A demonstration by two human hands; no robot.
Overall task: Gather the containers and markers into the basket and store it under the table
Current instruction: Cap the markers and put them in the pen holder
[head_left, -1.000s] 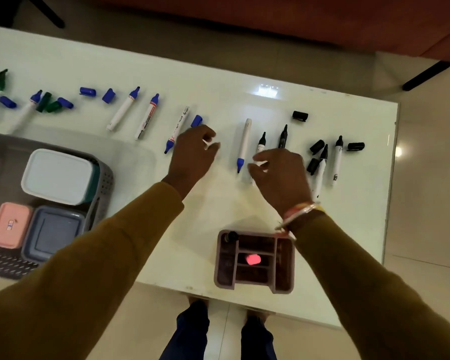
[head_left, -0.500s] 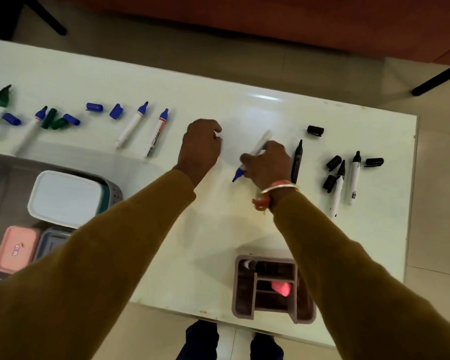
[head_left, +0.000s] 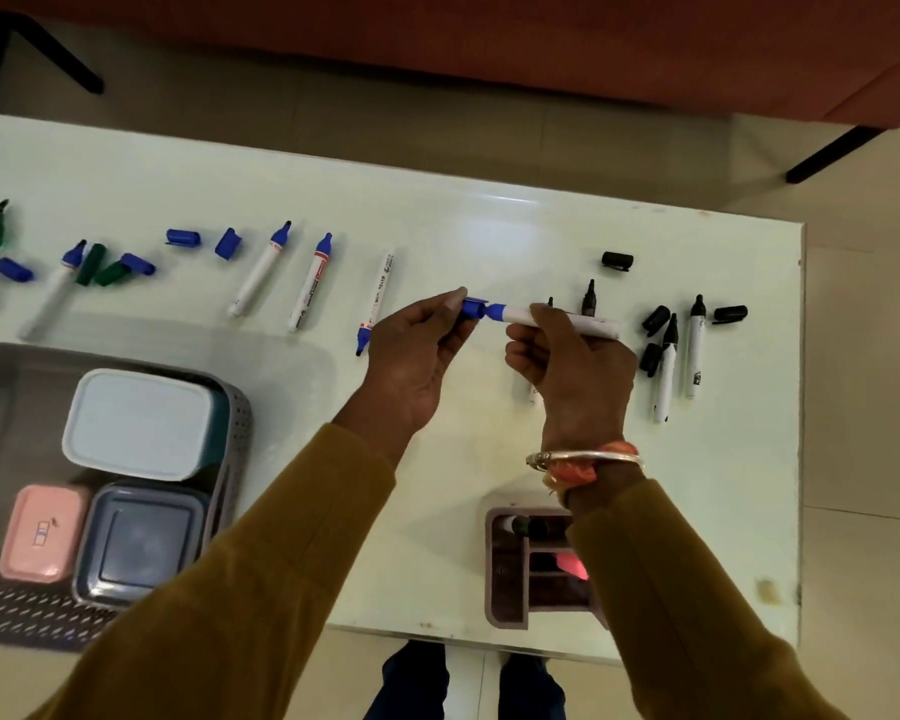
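Note:
Above the white table [head_left: 489, 241], my right hand [head_left: 567, 366] grips a white marker with a blue tip [head_left: 557, 317], held level. My left hand [head_left: 417, 356] pinches a blue cap [head_left: 473, 309] right at that tip. Several uncapped blue markers [head_left: 258, 270] and loose blue caps [head_left: 183, 237] lie in a row to the left. Black markers [head_left: 694, 345] and black caps [head_left: 617, 260] lie to the right. The grey basket [head_left: 232, 459] at the left edge holds a white-lidded container [head_left: 136, 423], a pink one [head_left: 42, 532] and a grey one [head_left: 136, 543].
A brown desk organiser [head_left: 505, 589] with a marker and a pink item inside stands at the table's near edge, partly under my right sleeve. Green caps [head_left: 94, 267] lie at the far left. The table's right edge runs close to the black markers.
My right hand has lifted the blue-tipped marker off the table and turned it level. My left hand has picked up a blue cap and brought it to the marker's tip.

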